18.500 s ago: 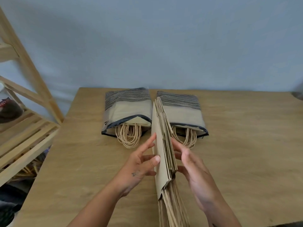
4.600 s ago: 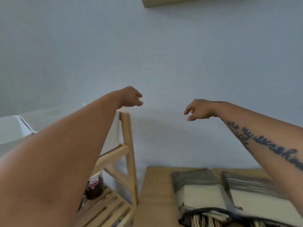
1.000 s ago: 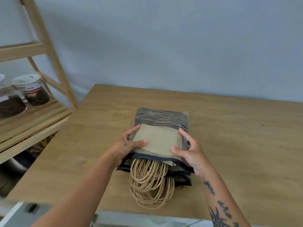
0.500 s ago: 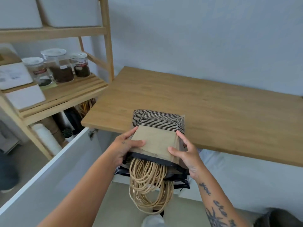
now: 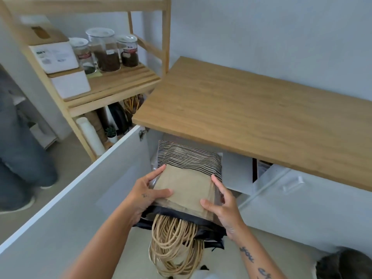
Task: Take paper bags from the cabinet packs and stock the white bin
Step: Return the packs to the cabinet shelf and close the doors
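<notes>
— Pale wall at the back, and beyond our hands a wooden countertop (image 5: 251, 109) runs off to the right, with the cabinet opening (image 5: 237, 172) under its near edge. What do we hold?

— We hold a pack of paper bags (image 5: 185, 184), lying flat between both hands just in front of that opening. Its striped end points away from us and sits below the countertop's edge.

— How do our hands sit?

— They are apart, one on each side of the pack. Our left hand (image 5: 145, 196) grips the left edge, with the thumb across the brown paper and the forefinger stretched along the side (the other fingers are underneath, out of sight). Our right hand (image 5: 223, 206) grips the right edge the same way.

— And the near end?

— Twine handles (image 5: 173, 248) spill from the pack's dark-rimmed mouth and hang below our wrists.

— What's to the left of our left hand?

— A white cabinet door (image 5: 80, 198) stands open just beside that forearm. Beyond it is a wooden shelf rack (image 5: 124, 77) with glass jars (image 5: 104, 51) and white boxes (image 5: 54, 55). Farther left are somebody's legs (image 5: 18, 158) in jeans.
</notes>
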